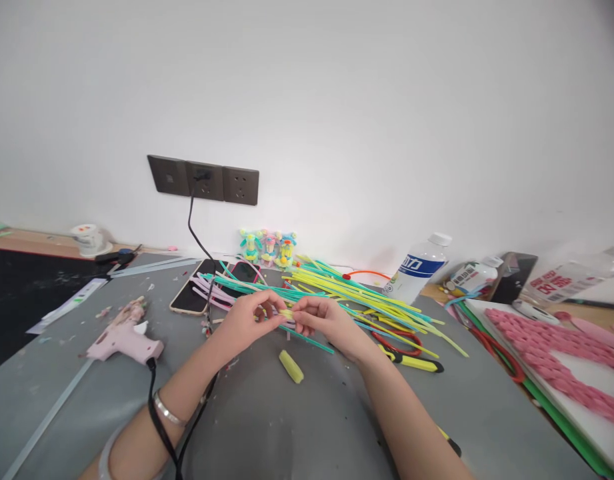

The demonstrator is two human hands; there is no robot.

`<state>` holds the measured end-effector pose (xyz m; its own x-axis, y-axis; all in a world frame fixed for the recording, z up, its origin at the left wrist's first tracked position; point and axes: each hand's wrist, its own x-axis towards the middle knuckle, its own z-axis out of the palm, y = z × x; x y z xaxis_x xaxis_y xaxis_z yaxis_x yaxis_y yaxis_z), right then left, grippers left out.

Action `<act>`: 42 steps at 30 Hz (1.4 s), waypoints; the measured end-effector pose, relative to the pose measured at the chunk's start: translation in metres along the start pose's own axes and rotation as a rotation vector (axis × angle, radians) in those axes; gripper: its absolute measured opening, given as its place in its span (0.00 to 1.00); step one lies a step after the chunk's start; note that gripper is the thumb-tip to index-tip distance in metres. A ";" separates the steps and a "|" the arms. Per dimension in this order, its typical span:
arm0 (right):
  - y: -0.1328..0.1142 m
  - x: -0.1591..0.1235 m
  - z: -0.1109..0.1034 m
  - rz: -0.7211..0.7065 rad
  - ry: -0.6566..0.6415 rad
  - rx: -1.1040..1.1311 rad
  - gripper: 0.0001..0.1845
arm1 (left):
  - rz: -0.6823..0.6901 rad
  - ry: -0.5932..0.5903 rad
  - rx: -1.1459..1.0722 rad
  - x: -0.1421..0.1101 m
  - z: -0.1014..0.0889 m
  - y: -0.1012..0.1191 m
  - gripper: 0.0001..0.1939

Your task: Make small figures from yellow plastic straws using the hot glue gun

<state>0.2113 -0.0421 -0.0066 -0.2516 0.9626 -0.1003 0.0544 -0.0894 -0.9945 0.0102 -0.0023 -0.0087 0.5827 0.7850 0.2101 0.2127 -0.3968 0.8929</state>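
Note:
My left hand (251,321) and my right hand (331,325) meet above the table, fingertips nearly touching. Both pinch a small pale yellow pipe cleaner piece (286,313), mostly covered by the fingers. On the table just below them lies a short, thick yellow fuzzy roll (291,367). Behind the hands spread loose yellow pipe cleaners (357,291) and teal pipe cleaners (267,288), with some lilac ones (209,292) to the left. Three small colourful fuzzy figures (269,248) stand against the wall.
A pink glue gun (124,340) lies at left, its black cord crossing my left forearm. Phones (187,300) rest behind. To the right are a yellow utility knife (417,362), a water bottle (419,267) and pink braided work (541,353) on a white board. A wall socket (205,181) holds a plug.

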 end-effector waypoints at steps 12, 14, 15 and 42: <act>0.000 0.001 0.006 -0.082 0.051 0.063 0.18 | -0.118 -0.058 -0.292 0.002 0.003 -0.008 0.09; -0.001 0.000 0.006 -0.087 0.041 0.092 0.18 | -0.120 -0.062 -0.283 0.002 0.004 -0.006 0.10; -0.001 0.000 0.007 -0.089 0.032 0.110 0.17 | -0.121 -0.063 -0.281 0.002 0.003 -0.005 0.11; 0.006 0.006 0.007 -0.179 0.203 -0.223 0.19 | -0.039 0.064 -0.179 0.002 0.006 -0.014 0.09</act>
<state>0.2036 -0.0384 -0.0130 -0.0803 0.9912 0.1055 0.2426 0.1221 -0.9624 0.0127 0.0020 -0.0232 0.5249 0.8289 0.1936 0.0880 -0.2791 0.9562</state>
